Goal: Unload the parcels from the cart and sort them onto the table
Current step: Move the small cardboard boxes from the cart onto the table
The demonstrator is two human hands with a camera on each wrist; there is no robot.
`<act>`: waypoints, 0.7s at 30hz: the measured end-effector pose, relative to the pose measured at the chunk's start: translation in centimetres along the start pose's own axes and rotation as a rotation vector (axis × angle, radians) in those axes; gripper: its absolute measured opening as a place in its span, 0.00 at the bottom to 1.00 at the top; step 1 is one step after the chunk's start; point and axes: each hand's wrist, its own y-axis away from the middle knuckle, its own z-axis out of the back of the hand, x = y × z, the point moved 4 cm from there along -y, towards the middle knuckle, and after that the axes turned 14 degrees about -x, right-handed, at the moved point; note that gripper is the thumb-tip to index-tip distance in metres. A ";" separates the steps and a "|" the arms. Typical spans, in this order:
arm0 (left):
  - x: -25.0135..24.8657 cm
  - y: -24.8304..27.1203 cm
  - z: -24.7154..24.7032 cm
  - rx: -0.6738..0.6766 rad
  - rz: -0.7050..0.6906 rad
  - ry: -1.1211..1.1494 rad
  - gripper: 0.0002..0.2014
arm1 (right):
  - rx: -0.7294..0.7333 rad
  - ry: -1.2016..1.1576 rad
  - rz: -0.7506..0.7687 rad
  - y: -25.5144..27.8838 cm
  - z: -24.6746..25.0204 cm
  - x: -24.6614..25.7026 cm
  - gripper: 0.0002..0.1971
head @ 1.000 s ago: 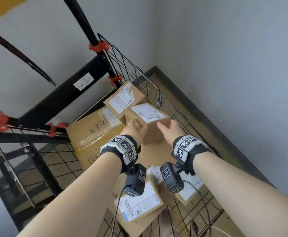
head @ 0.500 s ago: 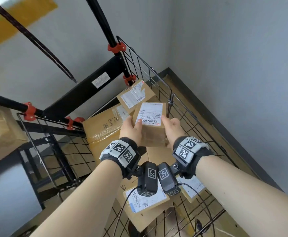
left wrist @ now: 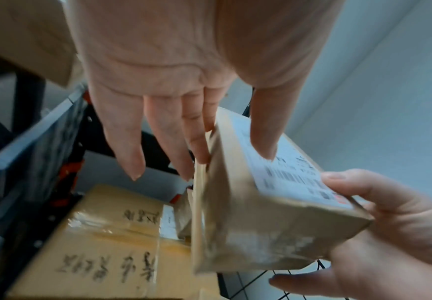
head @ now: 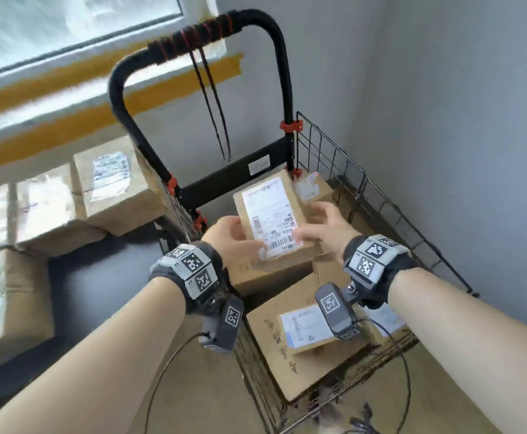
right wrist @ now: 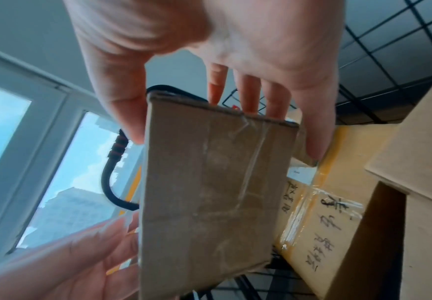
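Parcels of brown cardboard with white labels (head: 121, 186) are lying at the far left on a dark table (head: 99, 286), touching one another in a row, and one more is sitting nearer at the left edge. Right of them, the left hand (head: 229, 238) is gripping the left side of a small brown cardboard parcel with a white barcode label (head: 271, 220): its thumb is lying on the label and its fingers (left wrist: 130, 146) are reaching down along the side. This parcel is being held in the air above the black wire cart (head: 365, 195). The right hand (head: 328, 227) is gripping its right side, thumb on the label edge, fingers curling under. Below, larger brown cardboard boxes with handwriting (head: 290, 349) are lying inside the cart, next to the grey wall (head: 459, 120) on the right.
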 end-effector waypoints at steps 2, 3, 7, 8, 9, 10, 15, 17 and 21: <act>2.6 2.2 3.5 -0.066 -0.042 -0.016 0.34 | 0.056 0.027 0.068 3.4 -2.4 1.0 0.36; 3.9 3.2 5.3 -0.122 -0.045 -0.020 0.39 | 0.092 0.038 0.100 5.0 -3.7 1.3 0.33; 9.1 8.0 11.7 -0.191 0.001 0.107 0.52 | 0.287 0.131 0.236 11.0 -9.0 2.7 0.28; 10.9 9.6 13.2 -0.162 0.015 0.158 0.53 | 0.355 0.153 0.259 12.9 -10.8 3.0 0.27; 12.5 11.1 14.3 -0.113 0.024 0.211 0.55 | 0.419 0.163 0.253 14.4 -12.4 3.2 0.26; 14.3 12.7 15.5 -0.066 0.034 0.262 0.55 | 0.483 0.179 0.247 16.1 -14.3 3.4 0.26; 22.3 19.1 19.0 0.007 0.162 0.495 0.33 | 0.561 0.274 0.316 21.6 -21.9 3.9 0.24; 24.9 20.6 20.1 -0.064 0.252 0.597 0.26 | 0.480 0.256 0.384 23.0 -24.3 4.3 0.23; 27.7 21.9 21.1 -0.187 0.406 0.771 0.41 | 0.394 0.262 0.459 24.5 -27.3 4.3 0.35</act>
